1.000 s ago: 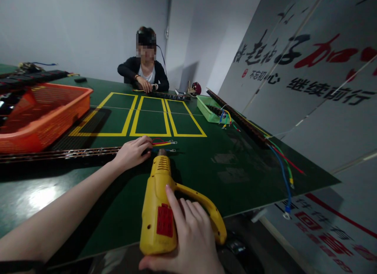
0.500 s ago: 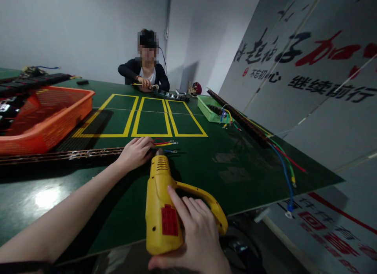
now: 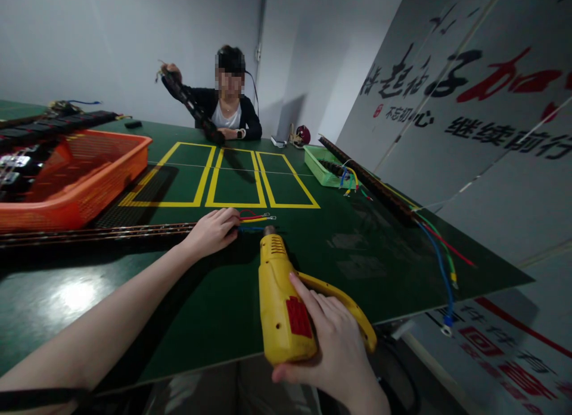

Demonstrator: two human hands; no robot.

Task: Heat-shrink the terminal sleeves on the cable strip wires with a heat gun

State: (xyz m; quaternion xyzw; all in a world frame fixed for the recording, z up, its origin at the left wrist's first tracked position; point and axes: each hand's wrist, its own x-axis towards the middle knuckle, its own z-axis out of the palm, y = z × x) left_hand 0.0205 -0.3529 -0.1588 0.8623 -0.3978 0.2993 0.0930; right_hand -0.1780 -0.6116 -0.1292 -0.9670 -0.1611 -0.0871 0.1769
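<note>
A yellow heat gun (image 3: pixel 282 302) is gripped in my right hand (image 3: pixel 337 337) near the table's front edge, its nozzle pointing away from me. Just beyond the nozzle lie the ends of thin red, yellow and blue wires (image 3: pixel 257 218) with metal lugs; the blue one's lug is hidden behind the nozzle. My left hand (image 3: pixel 214 230) is closed around the wires where they leave a long dark strip (image 3: pixel 134 231) that runs off to the left. What its fingertips press on is hidden.
An orange basket (image 3: pixel 111 183) with dark parts stands at left. Yellow rectangles mark the green table (image 3: pixel 313 266). At right, a green basket (image 3: pixel 326 171) sits beside a long dark strip (image 3: pixel 379 192) with hanging wires. Across the table, a person (image 3: pixel 230 117) holds a dark strip.
The heat gun has moved right in my right hand, its nozzle now over the blue wire's end. My left hand stays at the wires. The person opposite has raised one end of a dark strip.
</note>
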